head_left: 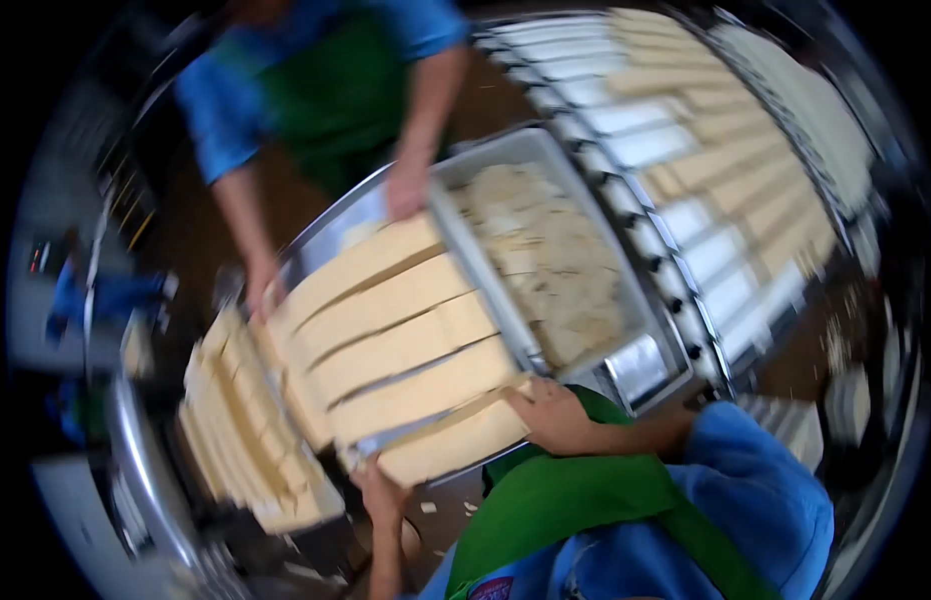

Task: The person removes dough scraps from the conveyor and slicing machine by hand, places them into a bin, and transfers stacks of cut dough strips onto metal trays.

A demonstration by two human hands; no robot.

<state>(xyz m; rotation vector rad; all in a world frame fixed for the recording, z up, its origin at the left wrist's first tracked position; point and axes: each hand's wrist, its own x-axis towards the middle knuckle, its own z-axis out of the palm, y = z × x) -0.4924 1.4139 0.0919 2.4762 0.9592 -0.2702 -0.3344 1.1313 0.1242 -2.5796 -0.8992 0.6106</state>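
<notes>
Several long pale-yellow blocks, which look like cheese, lie side by side on a metal table. The nearest cheese block point(455, 437) runs along the table's near edge. My left hand point(382, 490) grips its left end, fingers bent over the corner. At the other end, my right hand point(553, 415) has its fingers closed on the block's top edge. Narrow gaps part this block from the neighbouring cheese block point(425, 387) and those behind it. Motion blur softens the fingertips, and the block's underside is hidden.
Across the table a co-worker in a green apron point(330, 90) has both hands at the farthest block's ends. A grey bin point(585, 205) of pale scraps stands on the right. Beyond it, a conveyor point(640, 145) carries strips. More blocks are stacked point(250, 420) at left.
</notes>
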